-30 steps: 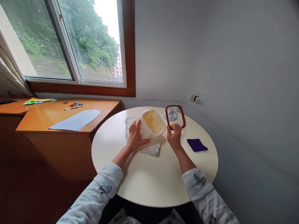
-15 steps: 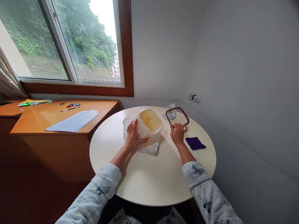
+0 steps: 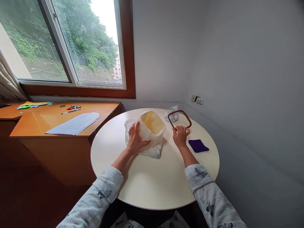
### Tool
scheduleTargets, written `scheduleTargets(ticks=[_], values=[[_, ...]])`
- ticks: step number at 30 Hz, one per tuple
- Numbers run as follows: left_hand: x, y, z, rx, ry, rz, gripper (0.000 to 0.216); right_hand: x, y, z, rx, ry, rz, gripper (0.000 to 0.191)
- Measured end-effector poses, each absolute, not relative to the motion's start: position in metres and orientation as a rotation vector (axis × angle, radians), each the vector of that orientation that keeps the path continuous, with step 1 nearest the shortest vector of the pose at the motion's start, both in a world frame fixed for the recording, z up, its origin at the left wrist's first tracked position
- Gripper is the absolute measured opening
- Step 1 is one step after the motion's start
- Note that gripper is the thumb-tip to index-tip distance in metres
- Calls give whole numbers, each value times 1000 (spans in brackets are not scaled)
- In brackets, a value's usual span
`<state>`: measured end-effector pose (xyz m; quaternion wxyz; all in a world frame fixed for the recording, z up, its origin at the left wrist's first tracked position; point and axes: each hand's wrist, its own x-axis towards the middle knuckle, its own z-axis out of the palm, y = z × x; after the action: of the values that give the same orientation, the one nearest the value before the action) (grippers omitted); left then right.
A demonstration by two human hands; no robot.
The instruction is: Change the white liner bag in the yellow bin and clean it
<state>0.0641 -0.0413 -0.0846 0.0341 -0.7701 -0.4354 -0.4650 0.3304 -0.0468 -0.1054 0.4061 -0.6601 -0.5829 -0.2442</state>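
Centrally, a round cream worktop with a smooth matte face and a thin curved edge fills the middle of the view. Its near half is bare, which leaves open room in front of both forearms. At the left, an orange-brown wooden side worktop with a straight front edge stands close to the round one and carries a pale blue-grey paper sheet.

On the far half of the round worktop sits a cream cloth-wrapped tub. It is rounded-square, soft-walled and open at the top, with a yellowish interior. It stands on a crumpled translucent plastic bag. The left hand lies against the tub's near left wall, with the fingers spread and pressed flat on the cloth.

Just right of the tub is a reddish-brown rounded-square ring frame, thin and rigid with an open centre. The right hand pinches its near edge between thumb and fingers. Whether its far edge rests on the worktop cannot be told.

A flat dark purple cloth rectangle lies just right of the right hand, near the worktop's right edge. A small crumpled white-grey bundle sits beyond the ring frame, partly seen through its opening.
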Motion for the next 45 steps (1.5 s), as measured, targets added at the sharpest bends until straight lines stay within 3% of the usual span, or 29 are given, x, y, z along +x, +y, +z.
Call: scheduleTargets(ticks=[45], values=[[64,-43,-82,-2401,-1387,-1449,123,332,-48,-109,-1737,-1434,-528,15]])
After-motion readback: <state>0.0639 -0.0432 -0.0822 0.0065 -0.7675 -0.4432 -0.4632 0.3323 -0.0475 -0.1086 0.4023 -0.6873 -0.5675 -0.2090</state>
